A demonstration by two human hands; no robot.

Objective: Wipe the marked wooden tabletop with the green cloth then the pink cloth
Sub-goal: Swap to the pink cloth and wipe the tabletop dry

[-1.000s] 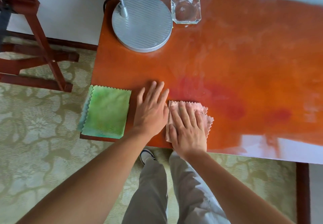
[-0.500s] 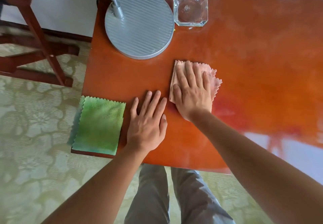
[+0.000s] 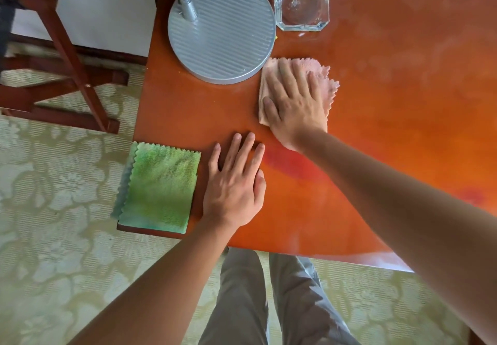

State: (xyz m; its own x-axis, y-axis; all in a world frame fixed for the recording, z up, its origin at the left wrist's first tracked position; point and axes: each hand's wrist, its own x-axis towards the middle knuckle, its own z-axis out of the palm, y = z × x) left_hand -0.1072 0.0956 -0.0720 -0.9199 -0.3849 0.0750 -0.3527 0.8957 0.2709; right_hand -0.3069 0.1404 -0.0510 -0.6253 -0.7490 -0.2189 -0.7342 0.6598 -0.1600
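Note:
My right hand (image 3: 294, 104) presses flat on the folded pink cloth (image 3: 328, 89), which lies on the glossy orange wooden tabletop (image 3: 390, 102) just right of the lamp base. A folded green cloth (image 3: 158, 188) lies at the table's front left corner, overhanging the left edge slightly. My left hand (image 3: 234, 183) rests flat on the wood just right of the green cloth, fingers straight. Reddish marks (image 3: 290, 164) show on the wood between my two arms, and a smaller one sits further right.
A round grey lamp base (image 3: 223, 30) with its metal stem stands at the back left of the table. A square glass ashtray (image 3: 301, 3) sits right of it. A dark red wooden stand (image 3: 67, 70) is on the patterned carpet at left.
My right hand has pushed the pink cloth away from me, from the front edge up to beside the lamp base. My left hand has stayed flat beside the green cloth.

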